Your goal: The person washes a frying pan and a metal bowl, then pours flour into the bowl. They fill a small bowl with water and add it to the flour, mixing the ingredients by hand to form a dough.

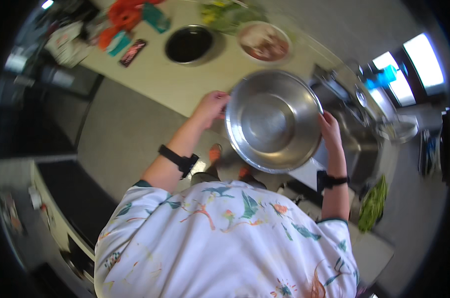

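Observation:
A wide stainless steel basin (272,121) hangs in front of me, its bare inside facing up at me. At its left rim my left hand (212,106) grips the edge, fingers partly hidden behind the wall. My right hand (330,128) holds the opposite rim, thumb over the lip. No contents show in the basin. Beyond it on the counter stand a white bowl of pinkish raw meat (264,41) and a steel bowl of dark liquid or with a dark inside (189,44); I cannot tell which.
To the right lies a steel sink (362,143) with a faucet. On the pale counter (158,82) are a phone (133,53), a red bag (124,15) and a bag of greens (234,15). Leafy greens (372,205) lie at the right. A dark cooktop or panel (67,197) is at the lower left.

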The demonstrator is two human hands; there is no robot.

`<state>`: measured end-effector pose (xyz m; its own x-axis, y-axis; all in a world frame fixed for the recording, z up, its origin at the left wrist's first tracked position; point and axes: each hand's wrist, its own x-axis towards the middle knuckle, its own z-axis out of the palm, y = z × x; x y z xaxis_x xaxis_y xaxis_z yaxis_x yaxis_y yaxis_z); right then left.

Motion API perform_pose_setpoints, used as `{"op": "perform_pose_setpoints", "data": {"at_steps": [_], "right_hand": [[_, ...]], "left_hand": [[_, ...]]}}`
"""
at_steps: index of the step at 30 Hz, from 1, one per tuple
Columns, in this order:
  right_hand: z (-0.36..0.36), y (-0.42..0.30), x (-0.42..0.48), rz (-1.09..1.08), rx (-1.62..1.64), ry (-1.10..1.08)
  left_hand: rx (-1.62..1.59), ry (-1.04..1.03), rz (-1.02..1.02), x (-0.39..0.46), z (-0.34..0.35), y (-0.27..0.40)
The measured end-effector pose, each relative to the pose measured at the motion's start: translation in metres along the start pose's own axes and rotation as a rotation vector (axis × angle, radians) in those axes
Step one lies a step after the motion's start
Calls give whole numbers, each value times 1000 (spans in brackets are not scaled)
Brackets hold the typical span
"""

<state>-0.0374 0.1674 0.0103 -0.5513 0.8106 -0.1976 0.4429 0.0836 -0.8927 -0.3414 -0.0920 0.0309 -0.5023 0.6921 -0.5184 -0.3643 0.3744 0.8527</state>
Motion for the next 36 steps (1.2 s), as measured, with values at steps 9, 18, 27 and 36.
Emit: {"op": "perform_pose_setpoints", "data": {"at_steps": [9,18,27,36], "right_hand": [[-11,-97,-70,-262,-1263,509],[107,-194,-131,-858,-572,395],[393,-286,-151,-955,-219,-283],[586,-325,-105,-973,-224,-566]], "left_hand": [[110,447,39,-112,-92,-79],[79,831,-47,-191,-211,-197],[272,855,-75,-217,-332,-171],[437,1169,-179,-214,-470,-178]]}}
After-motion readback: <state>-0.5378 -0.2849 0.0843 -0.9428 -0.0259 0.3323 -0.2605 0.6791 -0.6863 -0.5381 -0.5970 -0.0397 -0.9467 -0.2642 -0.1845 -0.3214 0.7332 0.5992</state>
